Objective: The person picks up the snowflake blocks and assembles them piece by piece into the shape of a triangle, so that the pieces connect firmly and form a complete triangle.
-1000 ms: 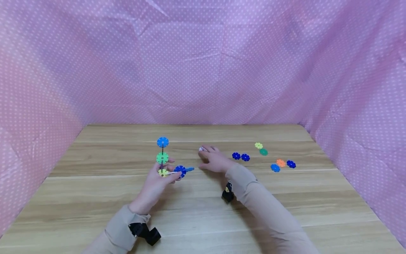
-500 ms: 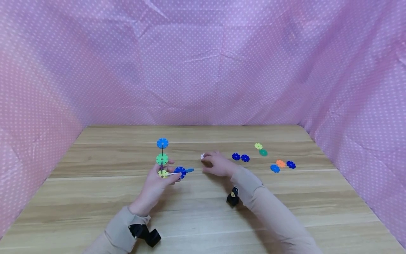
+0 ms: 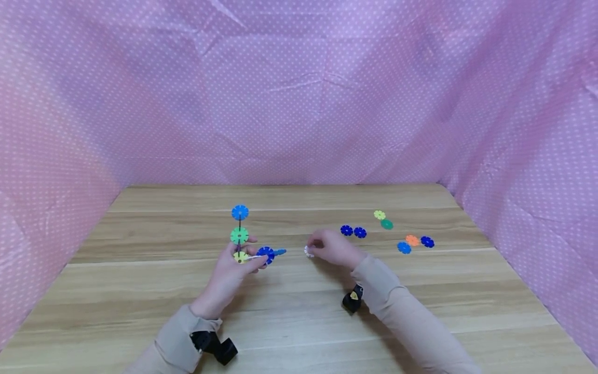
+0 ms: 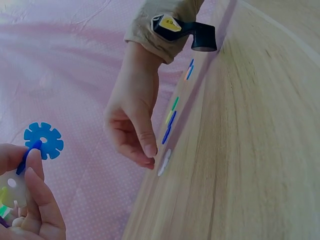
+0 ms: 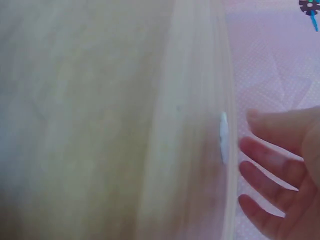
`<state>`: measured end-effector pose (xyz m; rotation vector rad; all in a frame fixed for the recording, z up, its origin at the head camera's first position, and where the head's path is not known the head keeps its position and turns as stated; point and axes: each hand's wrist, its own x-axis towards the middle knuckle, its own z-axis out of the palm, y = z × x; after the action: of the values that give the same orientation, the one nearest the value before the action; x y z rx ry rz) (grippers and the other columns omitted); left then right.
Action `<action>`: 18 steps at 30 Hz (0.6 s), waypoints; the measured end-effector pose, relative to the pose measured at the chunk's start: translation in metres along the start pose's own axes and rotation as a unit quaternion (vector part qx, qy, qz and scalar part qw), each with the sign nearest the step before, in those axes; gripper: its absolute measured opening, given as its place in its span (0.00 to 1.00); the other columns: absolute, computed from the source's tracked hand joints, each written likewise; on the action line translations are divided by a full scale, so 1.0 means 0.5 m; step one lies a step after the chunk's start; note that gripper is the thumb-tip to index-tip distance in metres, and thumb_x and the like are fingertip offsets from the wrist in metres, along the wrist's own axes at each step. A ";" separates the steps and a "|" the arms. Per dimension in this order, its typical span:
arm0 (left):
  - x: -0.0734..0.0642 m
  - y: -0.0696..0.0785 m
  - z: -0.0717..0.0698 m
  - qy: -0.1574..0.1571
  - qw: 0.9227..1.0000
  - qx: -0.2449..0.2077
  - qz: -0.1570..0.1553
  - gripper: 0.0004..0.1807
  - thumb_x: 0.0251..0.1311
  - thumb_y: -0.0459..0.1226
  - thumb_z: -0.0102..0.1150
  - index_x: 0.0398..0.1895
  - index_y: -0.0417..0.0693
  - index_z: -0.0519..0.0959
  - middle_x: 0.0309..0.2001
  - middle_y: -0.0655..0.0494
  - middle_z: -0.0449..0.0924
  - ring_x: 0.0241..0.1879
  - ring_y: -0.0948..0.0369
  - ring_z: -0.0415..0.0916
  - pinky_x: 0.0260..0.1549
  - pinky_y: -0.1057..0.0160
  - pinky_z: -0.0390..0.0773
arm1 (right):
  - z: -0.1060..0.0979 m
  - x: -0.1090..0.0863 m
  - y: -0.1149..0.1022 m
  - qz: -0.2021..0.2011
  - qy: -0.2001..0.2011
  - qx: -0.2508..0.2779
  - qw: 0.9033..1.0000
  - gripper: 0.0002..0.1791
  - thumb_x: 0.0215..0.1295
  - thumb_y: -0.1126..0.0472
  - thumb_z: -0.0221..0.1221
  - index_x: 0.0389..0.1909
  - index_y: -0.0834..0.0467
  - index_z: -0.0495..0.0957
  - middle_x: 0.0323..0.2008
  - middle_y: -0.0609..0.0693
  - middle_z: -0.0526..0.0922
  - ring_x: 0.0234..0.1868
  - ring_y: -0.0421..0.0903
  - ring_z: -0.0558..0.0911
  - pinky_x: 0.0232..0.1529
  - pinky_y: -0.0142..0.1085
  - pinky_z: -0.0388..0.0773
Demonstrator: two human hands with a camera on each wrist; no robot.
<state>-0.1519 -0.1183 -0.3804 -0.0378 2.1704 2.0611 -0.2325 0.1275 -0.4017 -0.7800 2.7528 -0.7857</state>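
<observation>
My left hand (image 3: pixel 227 275) grips a chain of slotted plastic snowflake discs between thumb and fingers. A blue disc (image 3: pixel 240 212) tops its upright part, with a green disc (image 3: pixel 240 236) below and a yellow disc (image 3: pixel 240 257) at the corner. Off to the right, a dark blue disc (image 3: pixel 266 255) sits by the thumb tip, joined to a lighter blue disc (image 4: pixel 44 141). Fingers bent, my right hand (image 3: pixel 334 248) is at a loose white disc (image 3: pixel 307 251). That disc lies flat on the table in the left wrist view, the fingertips just above its edge.
Two dark blue discs (image 3: pixel 347 230) lie right of centre on the wooden table (image 3: pixel 289 322). Farther right are a yellow disc (image 3: pixel 379 214) touching a green disc (image 3: pixel 386 224), and an orange disc (image 3: pixel 412 240) between two blue ones. Pink dotted cloth (image 3: pixel 299 104) surrounds the table.
The white disc has slid across the table towards me and slightly right, together with my right hand. My left hand and its disc chain stay in nearly the same place.
</observation>
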 end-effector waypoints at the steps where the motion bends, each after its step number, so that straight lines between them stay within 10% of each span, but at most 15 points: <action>1: 0.000 0.000 0.001 0.000 1.000 0.000 0.000 0.26 0.57 0.30 0.62 0.58 0.41 0.64 0.38 0.53 0.73 0.34 0.63 0.81 0.38 0.65 0.80 | 0.001 0.002 -0.002 0.011 0.007 0.002 1.000 0.05 0.59 0.63 0.64 0.36 0.56 0.81 0.36 0.48 0.83 0.41 0.43 0.81 0.48 0.38 0.78; 9: 0.001 -0.001 0.003 0.003 1.000 0.002 -0.003 0.26 0.57 0.30 0.61 0.58 0.40 0.63 0.39 0.52 0.73 0.34 0.62 0.81 0.39 0.62 0.80 | 0.005 0.014 -0.016 0.035 -0.010 -0.024 0.999 0.17 0.52 0.63 0.68 0.44 0.60 0.80 0.39 0.50 0.80 0.42 0.45 0.79 0.48 0.39 0.77; 18: 0.004 -0.002 0.011 0.001 1.000 -0.008 -0.006 0.26 0.56 0.30 0.62 0.57 0.41 0.64 0.38 0.53 0.73 0.33 0.61 0.81 0.38 0.63 0.80 | 0.002 0.006 -0.004 0.067 -0.026 0.055 0.996 0.09 0.49 0.63 0.71 0.24 0.57 0.77 0.24 0.45 0.76 0.27 0.40 0.72 0.30 0.31 0.72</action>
<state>-0.1531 -0.1129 -0.3821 -0.0538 2.1494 2.0722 -0.2336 0.1239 -0.4016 -0.5794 2.6563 -0.8683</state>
